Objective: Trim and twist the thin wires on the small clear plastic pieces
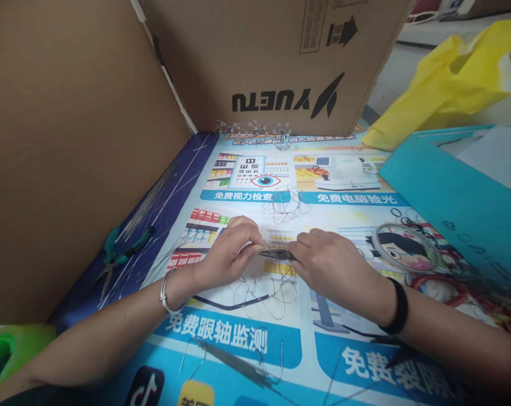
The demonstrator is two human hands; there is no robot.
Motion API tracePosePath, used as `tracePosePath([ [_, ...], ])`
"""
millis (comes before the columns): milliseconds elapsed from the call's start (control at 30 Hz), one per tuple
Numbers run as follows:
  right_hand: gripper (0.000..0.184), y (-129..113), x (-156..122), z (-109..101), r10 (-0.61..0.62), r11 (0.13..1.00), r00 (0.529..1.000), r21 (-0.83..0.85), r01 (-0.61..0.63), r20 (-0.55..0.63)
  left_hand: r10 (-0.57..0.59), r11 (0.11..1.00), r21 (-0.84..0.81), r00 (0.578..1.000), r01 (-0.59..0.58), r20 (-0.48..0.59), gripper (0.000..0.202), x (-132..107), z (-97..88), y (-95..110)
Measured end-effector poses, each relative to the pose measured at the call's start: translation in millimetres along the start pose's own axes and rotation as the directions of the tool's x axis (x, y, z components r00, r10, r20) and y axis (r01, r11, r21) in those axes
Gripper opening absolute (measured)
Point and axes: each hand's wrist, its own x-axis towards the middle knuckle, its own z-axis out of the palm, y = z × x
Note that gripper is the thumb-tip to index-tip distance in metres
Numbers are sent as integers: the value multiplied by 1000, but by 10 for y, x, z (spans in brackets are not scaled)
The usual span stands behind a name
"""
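Observation:
My left hand (232, 251) pinches thin wire between thumb and fingertips. Wrapped round the handles of dark pliers (278, 254), my right hand (329, 256) is closed, and the jaws point left to the wire at my left fingertips. A loose, looped wire shape (276, 293) shows just below the two hands. Beyond them lies another round wire shape (286, 203). Nearer to me is a bundle of straight wires (236, 362) on the printed sheet. The exact spot where jaws and wire meet is too small to make out.
Cardboard walls (255, 62) stand left and behind. Teal-handled pliers (115, 254) and straight wires (148, 206) lie at left. Beaded wire pieces (255, 129) sit at the back. A clear round dish (404, 248), a blue box (454, 203) and a yellow bag (445, 84) are at right.

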Motion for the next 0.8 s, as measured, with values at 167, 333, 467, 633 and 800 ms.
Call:
tracePosePath([
  [167, 12, 3, -3, 15, -21, 1000, 1000, 0, 21, -22, -2, 1000, -2, 1000, 2, 3, 14, -10, 4, -15],
  [333, 11, 8, 7, 25, -24, 1000, 999, 4, 24, -27, 2, 1000, 7, 1000, -2, 9, 15, -2, -2, -7],
  [467, 13, 9, 6, 18, -24, 1000, 1000, 8, 24, -10, 12, 1000, 15, 1000, -12, 11, 16, 6, -2, 8],
  [633, 13, 10, 3, 25, -19, 1000, 1000, 13, 19, -8, 18, 1000, 11, 1000, -18, 12, 14, 12, 1, 7],
  [800, 15, 27, 9, 58, -4, 1000, 999, 20, 5, -36, -56, 998, 4, 998, 56, 17, 11, 24, -31, 13],
])
